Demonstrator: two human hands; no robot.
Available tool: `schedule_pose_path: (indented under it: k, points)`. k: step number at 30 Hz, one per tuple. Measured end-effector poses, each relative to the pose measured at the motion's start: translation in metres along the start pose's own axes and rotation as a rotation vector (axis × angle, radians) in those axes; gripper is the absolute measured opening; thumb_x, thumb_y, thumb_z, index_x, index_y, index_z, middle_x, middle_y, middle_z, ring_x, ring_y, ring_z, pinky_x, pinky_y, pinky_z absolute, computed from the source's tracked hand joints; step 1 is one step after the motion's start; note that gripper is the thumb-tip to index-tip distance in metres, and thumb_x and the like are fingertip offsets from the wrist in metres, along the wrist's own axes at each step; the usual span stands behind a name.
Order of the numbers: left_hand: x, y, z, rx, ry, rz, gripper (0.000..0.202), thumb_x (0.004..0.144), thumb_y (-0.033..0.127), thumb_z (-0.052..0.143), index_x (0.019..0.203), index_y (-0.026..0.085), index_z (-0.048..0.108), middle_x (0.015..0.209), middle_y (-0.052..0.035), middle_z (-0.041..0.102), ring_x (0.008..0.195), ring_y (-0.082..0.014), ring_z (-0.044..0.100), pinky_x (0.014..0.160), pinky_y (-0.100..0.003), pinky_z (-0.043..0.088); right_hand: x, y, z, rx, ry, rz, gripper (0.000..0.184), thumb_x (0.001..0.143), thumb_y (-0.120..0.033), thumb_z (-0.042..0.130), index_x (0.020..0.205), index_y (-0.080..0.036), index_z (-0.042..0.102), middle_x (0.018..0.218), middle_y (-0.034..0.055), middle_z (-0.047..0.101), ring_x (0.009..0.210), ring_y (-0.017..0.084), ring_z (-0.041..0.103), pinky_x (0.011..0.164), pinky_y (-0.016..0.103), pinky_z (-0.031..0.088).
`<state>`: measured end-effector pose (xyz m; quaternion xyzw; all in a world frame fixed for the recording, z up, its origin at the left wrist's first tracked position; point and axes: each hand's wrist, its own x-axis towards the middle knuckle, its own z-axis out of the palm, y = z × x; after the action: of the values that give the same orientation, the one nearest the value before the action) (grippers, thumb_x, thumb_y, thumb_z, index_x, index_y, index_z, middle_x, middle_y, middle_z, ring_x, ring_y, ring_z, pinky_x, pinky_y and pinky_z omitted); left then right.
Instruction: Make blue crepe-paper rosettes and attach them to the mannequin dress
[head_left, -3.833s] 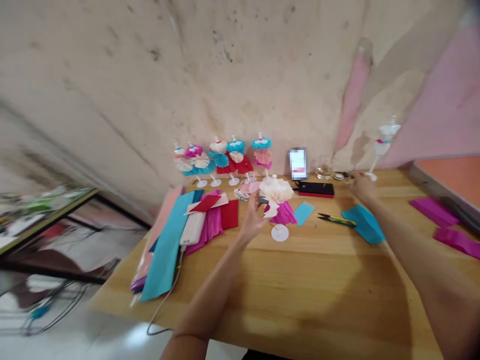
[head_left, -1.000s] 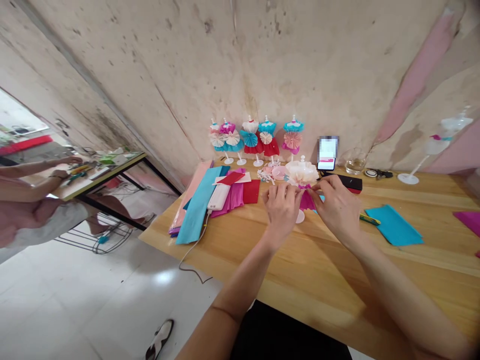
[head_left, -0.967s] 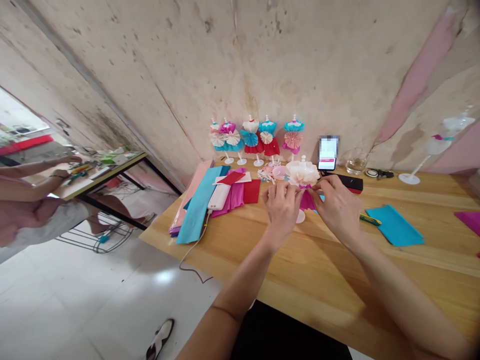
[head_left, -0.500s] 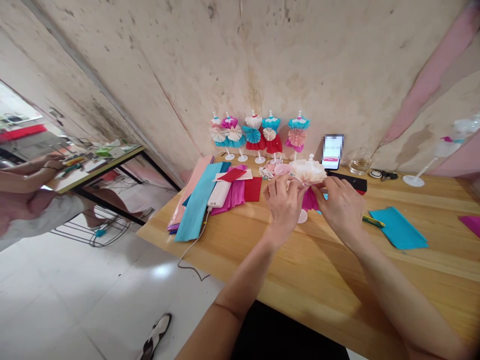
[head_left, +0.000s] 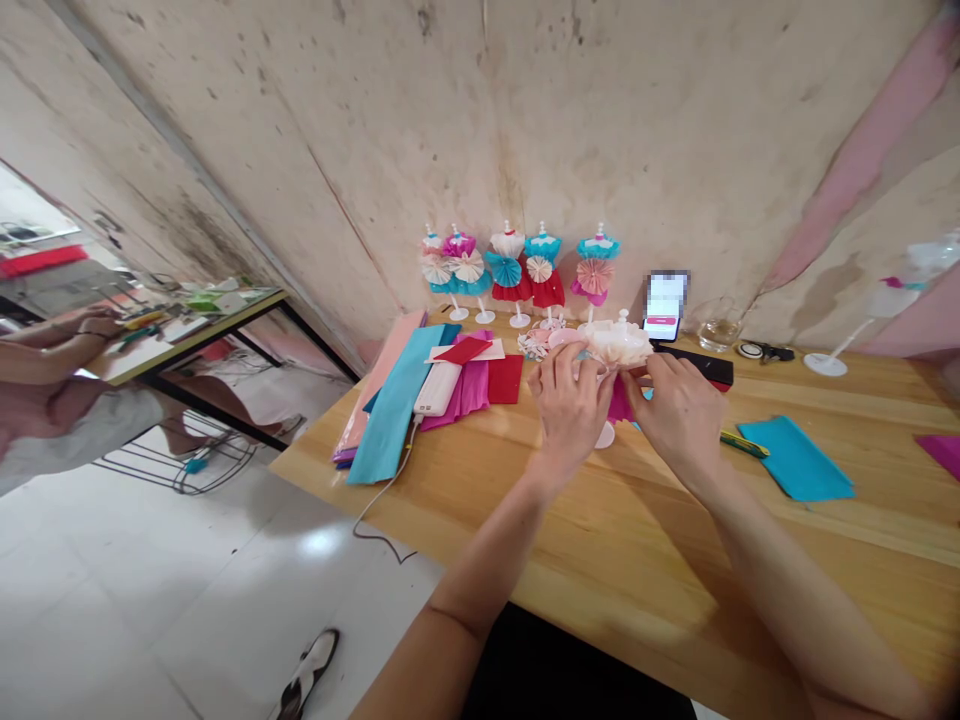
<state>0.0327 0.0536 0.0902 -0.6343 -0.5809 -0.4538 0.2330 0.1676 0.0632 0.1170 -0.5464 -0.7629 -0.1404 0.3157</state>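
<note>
A small white dress form point(head_left: 622, 340) stands upright on its round base, dressed in a ruffled cream paper top and a magenta paper skirt point(head_left: 619, 402). My left hand point(head_left: 571, 400) closes on its waist from the left, fingers bent against the paper. From the right, my right hand point(head_left: 679, 415) pinches the same waist between thumb and fingers. The hands hide most of the waist, so what exactly the fingertips grip there is unclear. Behind my left hand lie a pink round piece point(head_left: 564, 338) and a heap of paper scraps point(head_left: 531, 344).
Several dressed forms point(head_left: 507, 268) line the wall. Coloured paper sheets point(head_left: 397, 410) and a white power bank point(head_left: 438, 388) lie left. A phone point(head_left: 666, 302), a glass point(head_left: 718, 328), a yellow cutter point(head_left: 744, 443) and blue paper point(head_left: 799, 460) are right. A co-worker's hands point(head_left: 90, 325) are far left.
Both hands stay at the form's waist, with only slight finger shifts. My right hand has edged a little to the left. The view has moved slightly.
</note>
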Motion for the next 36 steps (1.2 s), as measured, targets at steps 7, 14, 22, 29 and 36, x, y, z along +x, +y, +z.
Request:
schedule_pose_path:
  k: [7,14,22,29,36]
  points:
    - [0.002,0.001,0.001,0.008,-0.012,0.002,0.017,0.091,0.036,0.055,0.093,0.021,0.063,0.128,-0.0094,0.06,0.123,-0.0254,0.051,0.101,-0.043,0.037,0.002,0.001,0.0,-0.011,-0.013,0.004,0.024,0.095,-0.035,0.044,0.084,-0.018,0.059,0.088,0.0062,0.068,0.087,0.021,0.057,0.059,0.03,0.025]
    - [0.001,0.001,0.003,-0.079,-0.027,-0.052,0.02,0.089,0.039,0.057,0.096,0.021,0.059,0.131,-0.0106,0.056,0.123,-0.0256,0.05,0.099,-0.042,0.038,0.003,0.002,-0.001,0.001,-0.023,-0.004,0.024,0.094,-0.035,0.045,0.085,-0.018,0.06,0.088,0.0063,0.069,0.085,0.021,0.057,0.058,0.03,0.024]
    - [0.006,-0.003,0.007,-0.317,-0.07,-0.201,0.035,0.088,0.037,0.059,0.115,0.019,0.046,0.121,-0.0114,0.06,0.115,-0.0212,0.056,0.097,-0.04,0.041,0.002,0.003,-0.002,0.014,-0.035,-0.024,0.027,0.095,-0.036,0.042,0.087,-0.018,0.06,0.09,0.008,0.069,0.087,0.022,0.056,0.059,0.031,0.026]
    - [0.001,-0.001,0.002,-0.16,-0.036,-0.097,0.028,0.087,0.04,0.061,0.104,0.019,0.054,0.142,-0.0147,0.046,0.133,-0.0263,0.043,0.104,-0.045,0.037,0.001,0.001,-0.002,-0.02,-0.021,-0.022,0.023,0.094,-0.034,0.044,0.087,-0.018,0.059,0.088,0.0062,0.069,0.085,0.022,0.056,0.057,0.031,0.023]
    - [-0.007,-0.003,0.0,-0.081,0.008,0.017,0.012,0.09,0.032,0.056,0.095,0.023,0.064,0.137,-0.0068,0.054,0.13,-0.0248,0.045,0.11,-0.048,0.032,0.001,0.002,-0.002,-0.015,-0.023,-0.035,0.025,0.096,-0.034,0.043,0.087,-0.018,0.06,0.089,0.0069,0.069,0.086,0.022,0.055,0.058,0.031,0.023]
